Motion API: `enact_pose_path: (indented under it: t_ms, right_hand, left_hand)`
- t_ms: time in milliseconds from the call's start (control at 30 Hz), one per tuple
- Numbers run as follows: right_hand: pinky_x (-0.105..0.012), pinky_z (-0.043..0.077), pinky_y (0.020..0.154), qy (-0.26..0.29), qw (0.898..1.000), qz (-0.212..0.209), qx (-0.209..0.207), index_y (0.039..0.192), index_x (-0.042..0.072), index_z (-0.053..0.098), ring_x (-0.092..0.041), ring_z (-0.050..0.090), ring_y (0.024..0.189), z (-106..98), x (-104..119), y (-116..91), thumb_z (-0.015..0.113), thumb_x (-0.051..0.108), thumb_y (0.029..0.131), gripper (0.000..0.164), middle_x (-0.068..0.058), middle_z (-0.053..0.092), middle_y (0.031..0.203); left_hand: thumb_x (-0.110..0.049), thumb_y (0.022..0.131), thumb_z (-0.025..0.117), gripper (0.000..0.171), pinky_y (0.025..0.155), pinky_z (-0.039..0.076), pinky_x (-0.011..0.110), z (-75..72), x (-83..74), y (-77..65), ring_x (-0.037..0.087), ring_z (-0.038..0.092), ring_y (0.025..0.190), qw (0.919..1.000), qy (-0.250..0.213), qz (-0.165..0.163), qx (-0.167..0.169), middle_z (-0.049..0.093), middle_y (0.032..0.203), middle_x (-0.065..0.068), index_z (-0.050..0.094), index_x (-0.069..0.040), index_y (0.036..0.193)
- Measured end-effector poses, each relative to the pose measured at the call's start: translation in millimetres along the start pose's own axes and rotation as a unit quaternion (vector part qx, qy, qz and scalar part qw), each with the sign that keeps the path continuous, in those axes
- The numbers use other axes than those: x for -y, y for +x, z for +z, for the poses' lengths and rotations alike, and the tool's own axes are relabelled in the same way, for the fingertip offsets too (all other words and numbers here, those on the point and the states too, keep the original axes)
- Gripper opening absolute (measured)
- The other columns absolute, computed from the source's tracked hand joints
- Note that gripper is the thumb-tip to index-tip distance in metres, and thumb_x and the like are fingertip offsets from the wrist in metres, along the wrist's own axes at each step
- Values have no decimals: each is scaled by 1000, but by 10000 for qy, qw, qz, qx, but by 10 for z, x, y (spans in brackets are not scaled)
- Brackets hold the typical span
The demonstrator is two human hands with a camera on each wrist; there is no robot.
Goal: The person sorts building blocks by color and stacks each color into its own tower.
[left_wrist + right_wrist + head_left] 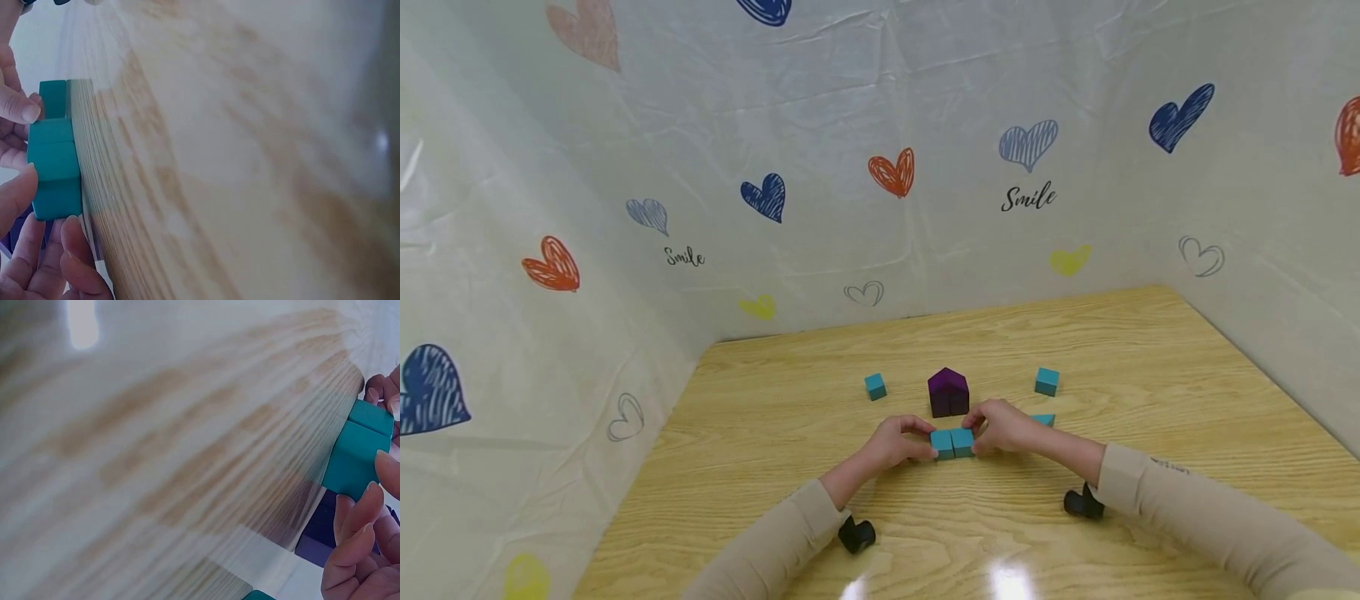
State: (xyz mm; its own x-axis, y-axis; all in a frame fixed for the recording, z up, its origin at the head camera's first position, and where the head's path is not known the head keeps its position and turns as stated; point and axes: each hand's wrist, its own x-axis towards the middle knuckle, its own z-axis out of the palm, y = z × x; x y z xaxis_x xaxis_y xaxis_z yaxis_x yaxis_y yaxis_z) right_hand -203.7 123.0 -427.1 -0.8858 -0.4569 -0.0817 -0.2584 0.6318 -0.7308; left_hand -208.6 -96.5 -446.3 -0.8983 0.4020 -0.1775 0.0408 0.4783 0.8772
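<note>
Two blue-teal cubes sit side by side on the wooden table, faces touching or nearly so. My left hand (895, 442) pinches the left cube (942, 447) between thumb and fingers at its outer side. On the other end, my right hand (1002, 426) holds the right cube (962, 443) the same way. Just behind the pair stands a dark purple block shape (948, 394) with a peaked top and a vertical seam down its front. A blue wedge-like block (1043, 419) lies partly hidden behind the right hand and wrist.
One loose blue cube (876, 387) lies at the back left, another (1047, 382) at the back right. Black wrist devices (857, 535) hang under both sleeves. A white sheet (820, 250) printed with hearts borders the table's back and sides.
</note>
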Motion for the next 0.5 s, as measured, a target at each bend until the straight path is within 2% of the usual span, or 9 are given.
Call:
enact_pose_path:
  t_ms: [100, 333, 500]
  right_hand:
    - [-30, 49, 73, 16, 10000, -24, -11, 97, -4, 65, -17, 57, 83, 8, 6, -7, 75, 0, 69, 30, -5, 64, 90]
    - [-29, 49, 71, -24, 9999, -166, -14, 97, -5, 65, -17, 57, 82, 10, 11, -26, 75, 0, 69, 30, -6, 64, 89]
    - [-28, 48, 69, -9, 9998, -186, 10, 98, -5, 64, -15, 56, 78, 9, 13, -38, 74, 1, 69, 31, -6, 63, 89]
  left_hand:
    - [-19, 74, 77, 30, 72, 47, 25, -4, 9, -6, 12, 54, 85, 9999, 21, 120, 17, 63, 94, 2, 67, -7, 99]
    - [-10, 75, 74, 29, 71, 46, 25, 21, -20, 6, 15, 54, 88, 9998, 40, -155, -95, 63, 100, 7, 66, -4, 103]
    - [-11, 75, 75, 28, 73, 45, 25, 22, -12, 11, 14, 54, 88, 9998, 151, -103, -89, 63, 98, 4, 66, -5, 101]
